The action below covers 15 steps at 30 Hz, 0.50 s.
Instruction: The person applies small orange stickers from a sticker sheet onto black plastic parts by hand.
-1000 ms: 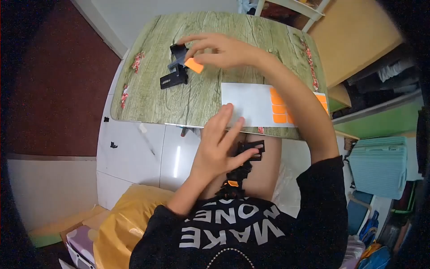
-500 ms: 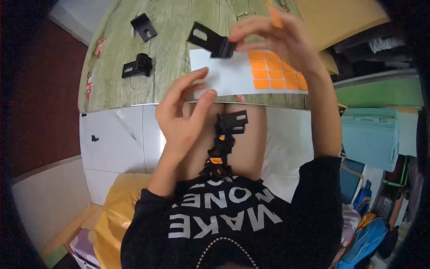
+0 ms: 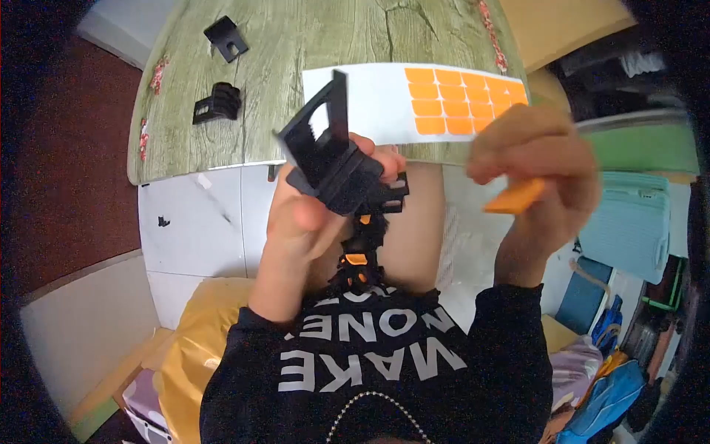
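A black slotted bracket (image 3: 346, 176) is gripped by my left hand (image 3: 290, 222), above my lap at the table's near edge. My right hand (image 3: 551, 159), somewhat blurred, pinches an orange sticker (image 3: 515, 197) out to the right, apart from the bracket. Just beyond lies a white sheet (image 3: 356, 103) bearing rows of orange stickers (image 3: 457, 107), its left part bare. On my lap, more black brackets (image 3: 396, 198) are piled with bits of orange among them, partly hidden behind the held one.
Two black brackets, one farther off (image 3: 226, 41) and one nearer (image 3: 218, 103), rest on the left of the wood-patterned table (image 3: 274, 66). A small black piece (image 3: 163, 221) is on the tiled floor. A pale teal ribbed object (image 3: 625, 222) stands at right.
The bracket has passed from my right hand into my left and come down toward my lap. My right hand has lowered to the right, still with the orange sticker.
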Motion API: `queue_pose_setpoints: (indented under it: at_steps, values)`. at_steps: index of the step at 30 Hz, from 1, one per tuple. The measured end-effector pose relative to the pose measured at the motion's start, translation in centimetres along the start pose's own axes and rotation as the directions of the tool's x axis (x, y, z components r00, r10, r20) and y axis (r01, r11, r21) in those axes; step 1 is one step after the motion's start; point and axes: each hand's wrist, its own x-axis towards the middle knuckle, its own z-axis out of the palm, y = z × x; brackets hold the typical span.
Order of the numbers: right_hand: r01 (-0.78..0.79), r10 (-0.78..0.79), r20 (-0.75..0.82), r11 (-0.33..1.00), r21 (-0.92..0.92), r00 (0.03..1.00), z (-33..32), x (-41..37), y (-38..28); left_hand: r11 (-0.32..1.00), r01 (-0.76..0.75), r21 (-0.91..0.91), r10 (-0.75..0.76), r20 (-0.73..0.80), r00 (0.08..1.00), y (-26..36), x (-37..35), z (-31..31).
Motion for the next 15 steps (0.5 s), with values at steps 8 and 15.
queue_pose_setpoints:
  at_steps: [8,15]
  values:
    - [0.183,-0.256,-0.108,0.875,-0.448,0.961,-2.7,-1.6,0.6,0.963,0.268,-0.033,-0.262,0.115,0.958,-1.6,-0.2,-1.0]
    - [-0.276,0.091,-0.695,0.948,-0.158,0.713,-5.9,-14.2,0.0,0.937,0.322,0.135,-0.274,-0.287,0.918,-3.3,-2.7,2.5]
